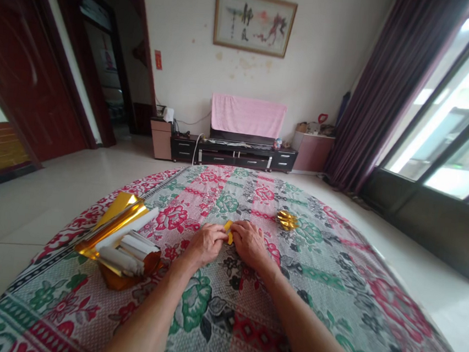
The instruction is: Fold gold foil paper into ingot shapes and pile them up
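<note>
Gold piece [229, 233], dead centre, looks half-worked from where I stand. Gold sheets [120, 216] and pale rolls [121, 259] at its 9 o'clock seem unused; left hand [206, 242] and right hand [249, 243] pinch it; 1 gold bundle [287, 220] near 3 o'clock seems done. Flowered tablecloth [325, 262] beneath; red door [32, 57] at 10, pink towel [248, 115] 12, curtain [387, 80] 2.

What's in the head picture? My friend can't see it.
A person's left hand and right hand hold a small yellow paper on a flowered tablecloth. Gold sheets and white rolls lie to the left, a shiny gold bundle to the right.
</note>
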### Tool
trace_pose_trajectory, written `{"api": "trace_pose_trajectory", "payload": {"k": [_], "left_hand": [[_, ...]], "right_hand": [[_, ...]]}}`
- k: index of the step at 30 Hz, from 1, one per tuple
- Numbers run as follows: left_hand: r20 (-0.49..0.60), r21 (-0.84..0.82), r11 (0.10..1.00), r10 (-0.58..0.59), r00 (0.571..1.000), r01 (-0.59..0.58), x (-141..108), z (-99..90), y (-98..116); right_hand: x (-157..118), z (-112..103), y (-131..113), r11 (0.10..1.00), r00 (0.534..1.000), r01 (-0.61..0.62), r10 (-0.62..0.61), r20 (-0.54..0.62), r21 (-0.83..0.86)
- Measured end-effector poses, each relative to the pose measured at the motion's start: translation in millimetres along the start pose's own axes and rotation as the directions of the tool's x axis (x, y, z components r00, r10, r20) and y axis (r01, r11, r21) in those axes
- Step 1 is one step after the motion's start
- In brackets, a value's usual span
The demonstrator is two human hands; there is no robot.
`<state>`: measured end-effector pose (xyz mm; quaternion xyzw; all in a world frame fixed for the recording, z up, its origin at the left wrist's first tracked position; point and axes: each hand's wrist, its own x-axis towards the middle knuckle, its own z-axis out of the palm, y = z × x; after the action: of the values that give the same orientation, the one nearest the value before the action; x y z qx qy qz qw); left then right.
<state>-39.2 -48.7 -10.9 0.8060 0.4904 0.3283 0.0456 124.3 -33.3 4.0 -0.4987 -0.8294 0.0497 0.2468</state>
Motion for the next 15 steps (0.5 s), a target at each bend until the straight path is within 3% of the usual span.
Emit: {"api": "trace_pose_trajectory", "payload": {"k": [15], "left_hand": [[-0.011,0.006,1.0,0.007,1.0,-0.007,-1.3,-0.5,1.5]], "right_hand": [[-3.6,-1.3,-4.8,0.994,0.998,0.06,-0.059,0.014,-0.092]]}}
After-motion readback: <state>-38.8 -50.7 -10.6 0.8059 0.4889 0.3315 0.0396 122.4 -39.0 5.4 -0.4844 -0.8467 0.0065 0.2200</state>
